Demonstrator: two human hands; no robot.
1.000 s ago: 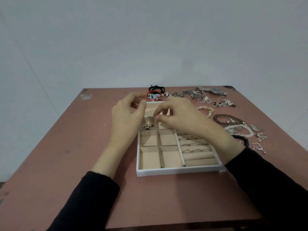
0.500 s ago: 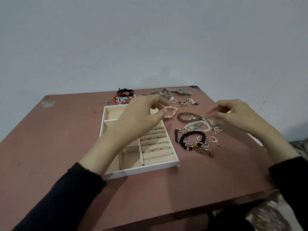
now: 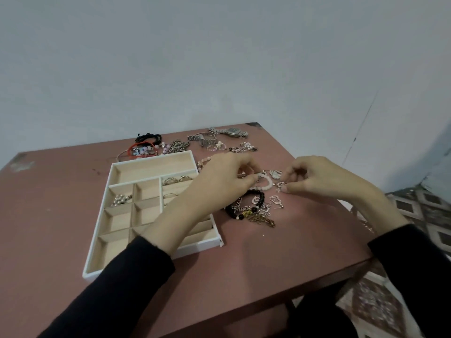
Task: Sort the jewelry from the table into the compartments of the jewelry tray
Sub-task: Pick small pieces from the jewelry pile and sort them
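Note:
The white jewelry tray with beige compartments lies left of centre on the reddish table. One small compartment holds a pearl piece, and rings sit in the ring rolls. My left hand reaches across the tray's right side, and its curled fingers pinch one end of a white bead bracelet. My right hand pinches a small silver earring just right of that bracelet. A black bead bracelet lies directly below both hands.
More jewelry lies loose: a silver fan-shaped piece, a heart earring, a gold chain, a watch, black cords and a red bracelet behind the tray. The table's right edge runs close to my right forearm.
Both hands left the tray and moved right to the loose pile. The left hand went from over the tray to the white bracelet; the right hand dropped onto the small earring.

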